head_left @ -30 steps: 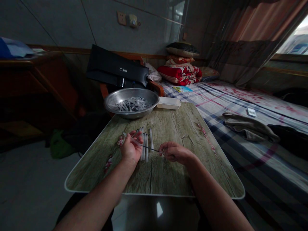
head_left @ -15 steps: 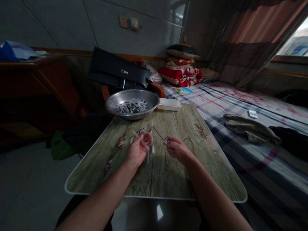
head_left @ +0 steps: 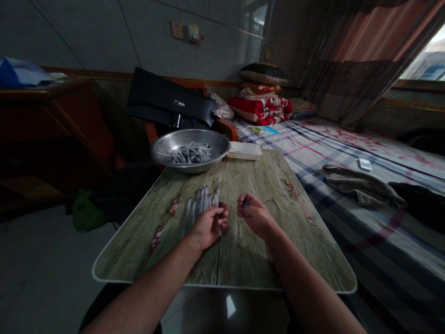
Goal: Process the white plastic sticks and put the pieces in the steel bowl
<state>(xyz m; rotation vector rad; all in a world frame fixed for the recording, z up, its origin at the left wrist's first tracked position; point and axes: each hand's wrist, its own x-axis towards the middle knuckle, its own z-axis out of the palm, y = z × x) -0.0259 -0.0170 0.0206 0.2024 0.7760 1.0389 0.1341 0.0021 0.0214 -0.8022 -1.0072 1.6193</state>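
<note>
Several slim, pale pens (head_left: 195,206) with dark tips lie side by side in a row on the wood-patterned table (head_left: 257,260). My left hand (head_left: 208,225) rests at the right end of that row, fingers curled in and closed, with a pale pen end showing beneath them. Whether the fingers grip that pen or something else is hidden. To the right, apart from the row, my right hand (head_left: 254,214) is closed in a fist just over the table. A small dark piece shows between its thumb and fingers; the rest of it is covered.
At the table's far end stands a steel basin (head_left: 158,155) holding many white and dark pieces. Beside it is a white plastic tray (head_left: 248,152). Behind, a black monitor (head_left: 170,104) leans on a wooden chair. A bed (head_left: 295,139) with folded bedding lies along the right side.
My left hand has turned over and moved slightly right, uncovering the row of pens. The thin dark rod that stuck out of my right hand no longer shows; that hand is now a tighter fist.
</note>
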